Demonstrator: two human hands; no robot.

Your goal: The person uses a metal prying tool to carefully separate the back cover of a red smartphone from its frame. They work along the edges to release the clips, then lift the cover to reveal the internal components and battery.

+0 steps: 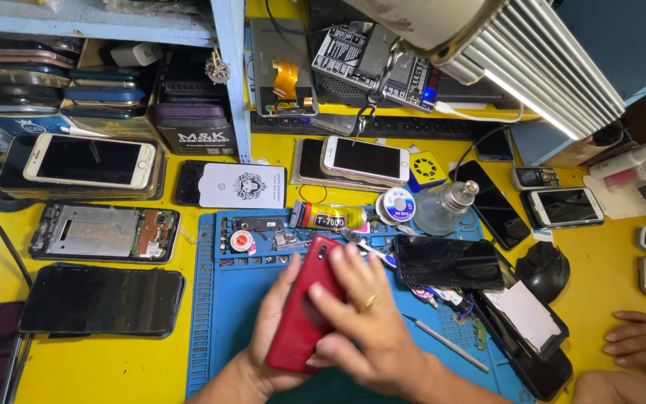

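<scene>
Hands: both of the person's hands meet low in the view over the blue repair mat (211,314), clasping a red smartphone (304,318).
Left hand (274,329): cupped under and along the phone's left edge, grasping it from behind.
Right hand (364,314): laid across the phone's back, fingers (338,262) spread over its upper half, a ring on one finger; it presses and grips the phone.
Phone's place: held just above the mat, back side up, not resting on it as far as I can tell.
Long axis: runs from lower left to upper right, tilted a little off upright in the view.
Which way it points: the camera end sits at the top, toward the yellow glue tube (330,217); the bottom end points toward the person.
Risk, slipping: the glossy back may slide out of the two-handed hold and drop onto the small parts on the mat.
Risk, crowding: a black phone (446,262) lies just beside the right hand, and a thin metal tool (446,343) lies near the wrist; a sweep of the elbow could knock either.
Risk, neighbour: another person's hand (641,340) rests on the yellow table (114,366) at the right, well apart from the work.
</scene>
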